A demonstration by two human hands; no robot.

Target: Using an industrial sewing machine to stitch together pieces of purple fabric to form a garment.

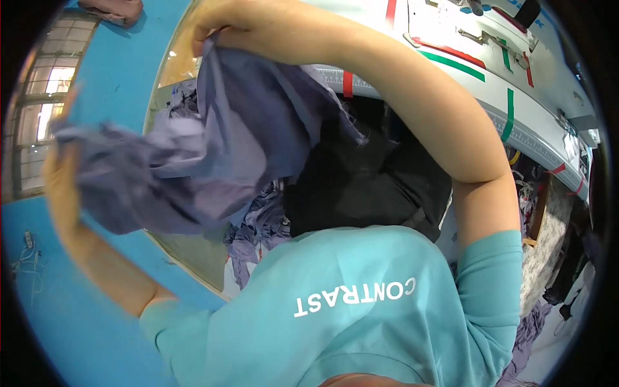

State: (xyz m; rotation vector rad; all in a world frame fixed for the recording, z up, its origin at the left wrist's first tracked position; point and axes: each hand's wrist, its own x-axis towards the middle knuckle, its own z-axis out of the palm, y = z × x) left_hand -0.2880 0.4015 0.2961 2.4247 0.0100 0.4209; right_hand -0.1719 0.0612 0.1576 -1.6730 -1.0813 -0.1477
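Note:
A piece of purple-grey woven cloth is stretched out in the air between my two hands, in loose folds. Its right edge is frayed, with loose threads. My right hand, reaching across at the top, pinches the cloth's upper corner; its fingertips are partly hidden. At the far left, my left hand is smeared by motion and grips the other end, where the cloth bunches up. Below the cloth, more crumpled purple cloth lies beside my black-clad lap.
On the upper right stands a white sewing table with a measuring tape along its front edge, strips of red and green tape, and metal machine fittings. A barred window and blue surfaces are at left. A white cable hangs at lower left.

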